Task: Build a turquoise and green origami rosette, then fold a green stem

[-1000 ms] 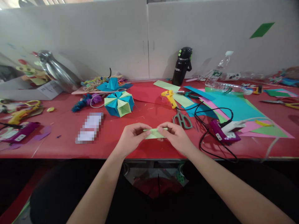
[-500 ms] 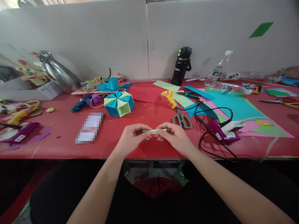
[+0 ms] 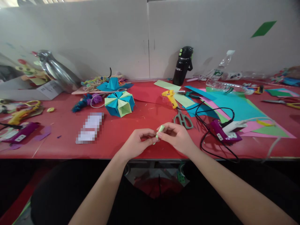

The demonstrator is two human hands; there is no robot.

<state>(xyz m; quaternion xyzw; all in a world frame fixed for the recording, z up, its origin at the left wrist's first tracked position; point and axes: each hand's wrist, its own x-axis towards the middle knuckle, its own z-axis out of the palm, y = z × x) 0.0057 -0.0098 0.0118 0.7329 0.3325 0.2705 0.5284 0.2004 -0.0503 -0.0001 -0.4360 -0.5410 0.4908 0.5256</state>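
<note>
Above the front part of the red table, a small roll of pale green paper [image 3: 161, 128] is pinched between my two hands. My left hand [image 3: 138, 142] has its thumb and fingertips closed on the lower end. My right hand [image 3: 177, 137] grips the roll higher up, so its top end sticks out at a tilt. Beyond my hands stands a blue and pale green folded-paper ball [image 3: 119, 104]. Grey-handled scissors [image 3: 182, 120] lie just past my right hand, next to a yellow hot glue gun [image 3: 170, 98].
A phone [image 3: 90, 128] lies to the left. On the right are a purple power strip [image 3: 223, 132] with black cables, blue paper sheets [image 3: 236, 106] and a clear plastic bottle [image 3: 229, 88]. A black flask [image 3: 182, 66] and a steel jug [image 3: 57, 70] stand by the wall.
The paper roll has turned from lying level between my hands to a steep tilt, upper end to the right. My left hand has shifted slightly right and down.
</note>
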